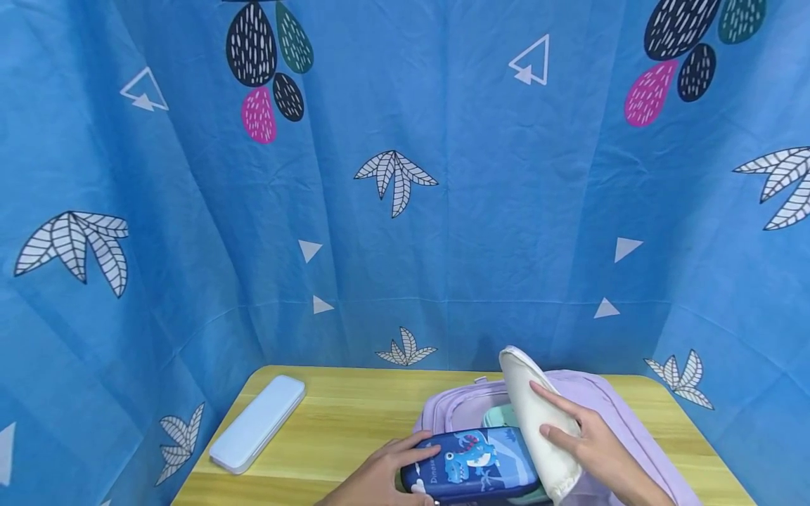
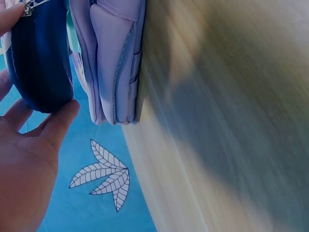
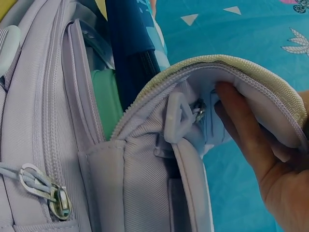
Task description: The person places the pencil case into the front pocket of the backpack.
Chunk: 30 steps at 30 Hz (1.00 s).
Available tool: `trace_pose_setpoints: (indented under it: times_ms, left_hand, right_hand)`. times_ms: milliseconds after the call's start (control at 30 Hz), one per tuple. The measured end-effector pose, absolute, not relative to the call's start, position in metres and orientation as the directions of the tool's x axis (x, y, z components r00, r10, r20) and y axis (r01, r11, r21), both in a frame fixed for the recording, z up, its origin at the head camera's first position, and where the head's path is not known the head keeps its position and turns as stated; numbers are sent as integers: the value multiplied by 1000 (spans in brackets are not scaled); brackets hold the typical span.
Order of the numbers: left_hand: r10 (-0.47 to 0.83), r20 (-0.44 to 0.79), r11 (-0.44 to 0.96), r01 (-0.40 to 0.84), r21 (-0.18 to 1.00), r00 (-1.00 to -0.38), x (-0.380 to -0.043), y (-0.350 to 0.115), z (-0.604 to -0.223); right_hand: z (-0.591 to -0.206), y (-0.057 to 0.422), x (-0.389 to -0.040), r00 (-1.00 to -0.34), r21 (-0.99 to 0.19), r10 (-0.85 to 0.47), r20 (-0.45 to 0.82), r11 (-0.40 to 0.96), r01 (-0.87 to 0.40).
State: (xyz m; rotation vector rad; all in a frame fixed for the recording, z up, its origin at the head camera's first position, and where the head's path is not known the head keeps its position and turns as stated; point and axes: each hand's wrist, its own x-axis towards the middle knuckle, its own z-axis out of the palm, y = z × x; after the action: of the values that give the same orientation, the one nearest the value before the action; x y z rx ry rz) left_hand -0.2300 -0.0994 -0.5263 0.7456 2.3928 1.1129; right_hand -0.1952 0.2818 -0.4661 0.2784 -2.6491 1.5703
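My left hand (image 1: 382,472) grips the left end of a navy pencil case (image 1: 471,460) with a blue dinosaur picture. The case lies across the opening of a lavender backpack's (image 1: 585,386) front pocket. In the left wrist view, fingers are around the case's rounded end near a zipper pull (image 2: 28,8). My right hand (image 1: 598,443) holds the pocket's cream-lined flap (image 1: 538,414) folded back, thumb on the lining and fingers on the outer side. Inside the pocket, a mint-green item (image 3: 107,99) shows beside the navy case in the right wrist view; most of it is hidden.
A pale blue hard case (image 1: 259,425) lies on the left of the yellow wood-grain table (image 1: 335,414). Blue patterned curtain (image 1: 405,267) hangs around the table's back and sides. On the backpack, a zipper with a cord pull (image 3: 41,186) runs near the pocket.
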Motion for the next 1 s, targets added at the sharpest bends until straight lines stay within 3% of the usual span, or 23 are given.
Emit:
trace_pose_setpoints:
  times_ms: [167, 500, 1000]
  left_hand:
    - [604, -138, 537, 272, 798, -785, -230, -90, -525]
    - [630, -112, 545, 335, 768, -769, -231, -66, -526]
    - [625, -111, 568, 353, 743, -773, -233, -38, -525]
  right_hand:
    - [-466, 279, -195, -978, -884, -140, 155, 422, -201]
    - [-466, 274, -195, -978, -901, -135, 158, 385, -199]
    - [-468, 270, -194, -983, -897, -109, 147, 405, -179]
